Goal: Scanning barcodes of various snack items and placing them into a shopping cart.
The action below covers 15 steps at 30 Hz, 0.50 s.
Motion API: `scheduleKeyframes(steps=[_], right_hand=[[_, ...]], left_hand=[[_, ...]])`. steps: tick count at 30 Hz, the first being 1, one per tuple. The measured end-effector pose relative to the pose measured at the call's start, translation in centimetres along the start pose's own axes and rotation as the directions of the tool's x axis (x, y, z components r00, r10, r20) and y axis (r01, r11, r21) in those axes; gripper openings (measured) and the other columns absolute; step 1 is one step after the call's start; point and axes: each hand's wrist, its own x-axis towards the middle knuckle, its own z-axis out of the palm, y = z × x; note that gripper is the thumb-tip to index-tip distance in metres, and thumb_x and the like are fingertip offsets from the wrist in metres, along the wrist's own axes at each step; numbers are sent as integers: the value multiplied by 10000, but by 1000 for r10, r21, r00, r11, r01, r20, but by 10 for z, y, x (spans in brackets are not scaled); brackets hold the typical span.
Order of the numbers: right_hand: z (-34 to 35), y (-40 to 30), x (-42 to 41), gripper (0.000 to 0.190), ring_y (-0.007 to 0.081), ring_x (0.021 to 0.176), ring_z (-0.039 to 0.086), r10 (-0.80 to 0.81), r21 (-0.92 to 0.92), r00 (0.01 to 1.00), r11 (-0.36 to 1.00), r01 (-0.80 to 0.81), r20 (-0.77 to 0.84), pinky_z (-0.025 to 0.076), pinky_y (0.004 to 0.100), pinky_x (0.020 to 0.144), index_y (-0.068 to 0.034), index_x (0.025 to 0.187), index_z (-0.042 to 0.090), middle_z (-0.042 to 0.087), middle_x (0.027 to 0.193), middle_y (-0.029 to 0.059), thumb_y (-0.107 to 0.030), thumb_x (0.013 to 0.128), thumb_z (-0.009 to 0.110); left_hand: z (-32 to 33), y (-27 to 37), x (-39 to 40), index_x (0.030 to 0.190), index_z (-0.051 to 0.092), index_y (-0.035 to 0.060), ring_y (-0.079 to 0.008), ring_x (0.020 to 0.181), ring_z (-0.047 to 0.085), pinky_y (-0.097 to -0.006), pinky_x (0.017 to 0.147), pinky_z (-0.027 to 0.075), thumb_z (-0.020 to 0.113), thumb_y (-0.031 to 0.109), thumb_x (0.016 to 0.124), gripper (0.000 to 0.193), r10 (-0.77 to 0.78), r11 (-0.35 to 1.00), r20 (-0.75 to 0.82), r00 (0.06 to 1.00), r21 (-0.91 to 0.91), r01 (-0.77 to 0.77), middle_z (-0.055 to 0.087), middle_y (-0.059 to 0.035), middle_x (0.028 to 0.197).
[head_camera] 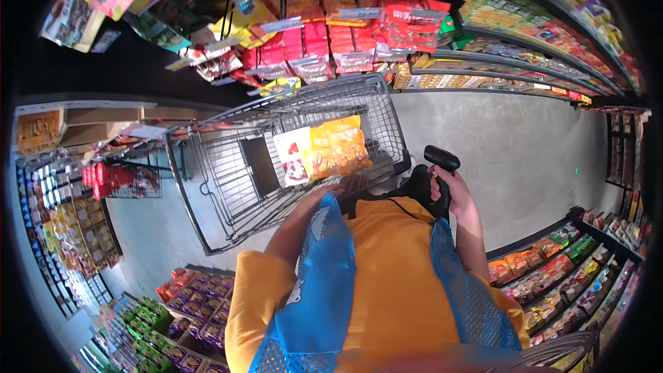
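My right hand (451, 186) is closed round the handle of a black handheld barcode scanner (442, 157), to the right of the cart. My left hand (334, 189) is at the near side of a metal wire shopping cart (399, 140); its fingers are mostly hidden, so its grip is unclear. Inside the cart lie an orange snack bag (339, 146) and, partly beneath or beside it, a white and red snack bag (291, 153). The cart stands along the shelving, in front of my orange shirt and blue vest.
Hanging snack bags (357, 41) line the rack beyond the cart. Long shelves of packets (544, 36) run to the right. Stacked purple packets (199, 295) stand low at left, and a slanted snack rack (554, 280) at right. Grey floor (507, 155) stretches right of the cart.
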Motion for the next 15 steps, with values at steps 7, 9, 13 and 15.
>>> scheduleKeyframes(steps=[7, 9, 13, 15], right_hand=[[-34, -52, -3, 268, 117, 536, 518, -38, -116, 998, 992, 45, 59, 439, 292, 506, -47, 1118, 585, 535, 656, 9, -299, 1030, 605], [-46, -66, -10, 268, 120, 536, 517, -44, -133, 994, 989, 57, 99, 439, 291, 507, -46, 1117, 584, 536, 661, 11, -296, 1023, 617], [-98, -77, -26, 266, 121, 532, 514, -32, -134, 994, 990, 46, 105, 442, 291, 506, -47, 1114, 580, 531, 649, 9, -283, 1008, 642], [-128, -80, -34, 274, 122, 530, 513, -14, -104, 996, 994, 23, 86, 441, 294, 502, -43, 1113, 577, 521, 635, 9, -287, 1007, 642]], left_hand=[[-22, 142, 63, 1332, 636, 79, -292, 1172, 663, -406, 995, 509, 559, 450, 1004, 501, -144, 946, -211, 967, 258, 197, 698, -159, 1254], [-18, 155, 94, 1385, 590, 50, -313, 1219, 642, -392, 1036, 490, 555, 478, 995, 580, -45, 998, -235, 971, 34, 55, 675, -188, 1297], [10, 225, 157, 1322, 568, -19, -447, 1150, 637, -468, 1015, 492, 594, 456, 953, 603, -37, 992, -402, 915, 96, 83, 670, -292, 1208], [29, 242, 182, 1359, 450, -87, -453, 1141, 644, -475, 1009, 489, 690, 450, 897, 748, -84, 991, -408, 909, 58, 117, 654, -335, 1204]])
